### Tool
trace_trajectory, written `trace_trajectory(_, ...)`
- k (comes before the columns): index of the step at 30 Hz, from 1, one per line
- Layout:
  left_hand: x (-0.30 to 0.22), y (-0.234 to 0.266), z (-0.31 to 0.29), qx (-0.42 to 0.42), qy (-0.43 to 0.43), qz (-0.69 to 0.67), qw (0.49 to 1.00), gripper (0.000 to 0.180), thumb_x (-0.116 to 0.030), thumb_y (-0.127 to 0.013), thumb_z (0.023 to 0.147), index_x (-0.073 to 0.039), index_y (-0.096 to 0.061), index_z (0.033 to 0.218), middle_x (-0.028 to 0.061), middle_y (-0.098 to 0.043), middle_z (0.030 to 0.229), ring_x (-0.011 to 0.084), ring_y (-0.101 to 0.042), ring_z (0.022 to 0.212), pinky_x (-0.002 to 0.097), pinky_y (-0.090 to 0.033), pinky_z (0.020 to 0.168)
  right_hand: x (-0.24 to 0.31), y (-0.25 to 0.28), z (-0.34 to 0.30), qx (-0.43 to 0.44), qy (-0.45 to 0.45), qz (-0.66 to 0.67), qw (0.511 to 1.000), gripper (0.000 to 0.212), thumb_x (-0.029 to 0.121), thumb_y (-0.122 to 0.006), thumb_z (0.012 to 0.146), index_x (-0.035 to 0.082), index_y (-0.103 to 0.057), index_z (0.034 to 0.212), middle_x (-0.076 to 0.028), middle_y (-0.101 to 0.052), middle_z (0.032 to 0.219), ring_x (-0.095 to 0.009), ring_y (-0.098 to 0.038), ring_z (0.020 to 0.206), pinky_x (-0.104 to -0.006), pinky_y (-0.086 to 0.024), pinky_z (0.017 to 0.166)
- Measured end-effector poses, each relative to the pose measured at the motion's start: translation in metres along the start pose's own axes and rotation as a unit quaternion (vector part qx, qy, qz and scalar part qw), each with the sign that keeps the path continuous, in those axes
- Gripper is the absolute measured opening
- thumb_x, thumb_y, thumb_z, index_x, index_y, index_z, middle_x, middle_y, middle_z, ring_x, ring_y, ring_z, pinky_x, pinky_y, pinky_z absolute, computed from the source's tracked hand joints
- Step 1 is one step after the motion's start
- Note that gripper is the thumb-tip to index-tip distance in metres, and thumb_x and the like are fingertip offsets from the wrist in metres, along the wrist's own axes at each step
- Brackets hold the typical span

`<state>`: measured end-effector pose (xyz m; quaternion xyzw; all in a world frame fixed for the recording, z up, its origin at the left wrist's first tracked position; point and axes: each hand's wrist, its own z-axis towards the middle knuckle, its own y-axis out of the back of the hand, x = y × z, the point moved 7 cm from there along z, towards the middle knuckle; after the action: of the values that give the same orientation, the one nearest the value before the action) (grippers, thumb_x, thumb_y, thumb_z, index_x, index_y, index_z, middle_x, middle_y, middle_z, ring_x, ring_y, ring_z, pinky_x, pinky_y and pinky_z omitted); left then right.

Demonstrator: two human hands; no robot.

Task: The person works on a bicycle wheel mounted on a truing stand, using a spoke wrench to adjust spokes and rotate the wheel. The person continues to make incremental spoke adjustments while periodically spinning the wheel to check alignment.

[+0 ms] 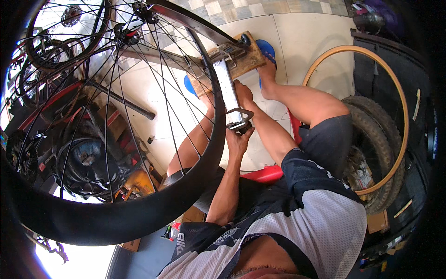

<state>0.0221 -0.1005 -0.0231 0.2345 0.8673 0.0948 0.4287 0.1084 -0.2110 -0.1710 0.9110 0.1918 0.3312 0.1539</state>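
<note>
A large black deep-rim bicycle wheel (186, 186) with thin dark spokes fills the left side, its hub held between the metal arms of a truing stand (183, 21). The stand rises from a wooden base block (253, 56). A silver caliper arm (225, 83) with a dark forked end lies close beside the rim. My left hand (239, 138) is closed around the lower end of that arm, beneath the fork. Along the arm's right edge rests my right hand (244, 95), its fingers curled; whatever they hold is hidden.
My feet in blue slippers (265, 49) flank the wooden base. At the right, a tan hoop-like rim (403, 102) leans against knobby tires (371, 125) and a dark cabinet (378, 69). More wheels (51, 51) and a cluttered box lie left. Something red (265, 174) is under me.
</note>
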Motion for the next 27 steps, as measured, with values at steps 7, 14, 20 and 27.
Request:
trace_trajectory(7,0.024,-0.001,0.003,0.033,-0.025,0.063,0.997,0.054,-0.013,-0.086,0.068,0.007,-0.061,0.112,0.0171,-0.066,0.103,0.0262,-0.066,0.085,0.0379,-0.055,0.079,-0.027,-0.033,0.016,0.109,-0.031,0.328,0.938,0.035,0.036,-0.067,0.089,0.004,-0.070,0.104,-0.010,-0.073,0.091,-0.028,-0.068,0.082,-0.0396,-0.052,0.073)
trace_trajectory(14,0.031,-0.003,0.001,0.061,0.052,0.029,0.996,0.084,-0.021,-0.089,0.064,0.011,-0.045,0.128,0.0212,-0.051,0.113,0.0308,-0.054,0.105,0.0425,-0.050,0.092,-0.006,0.003,0.000,0.011,0.022,0.000,1.000,0.044,0.031,-0.057,0.094,-0.001,-0.049,0.123,-0.032,-0.068,0.100,-0.049,-0.067,0.097,-0.0579,-0.050,0.083)
trace_trajectory(20,0.021,0.008,-0.002,0.009,0.035,0.191,0.981,0.083,-0.022,-0.093,0.066,0.009,-0.046,0.129,0.0199,-0.061,0.113,0.0302,-0.062,0.104,0.0391,-0.053,0.091,0.000,0.008,-0.007,0.014,0.031,0.037,0.999,0.041,0.027,-0.055,0.094,-0.002,-0.049,0.123,-0.032,-0.069,0.103,-0.048,-0.066,0.101,-0.0566,-0.049,0.086)
trace_trajectory(27,0.023,-0.003,-0.003,0.033,0.036,0.130,0.990,0.073,-0.017,-0.090,0.065,0.009,-0.055,0.123,0.0249,-0.039,0.130,0.0337,-0.049,0.113,0.0452,-0.047,0.097,0.002,0.011,-0.008,0.011,0.021,0.009,1.000,0.041,0.028,-0.056,0.094,-0.002,-0.051,0.122,-0.032,-0.069,0.104,-0.047,-0.067,0.101,-0.0566,-0.049,0.087)
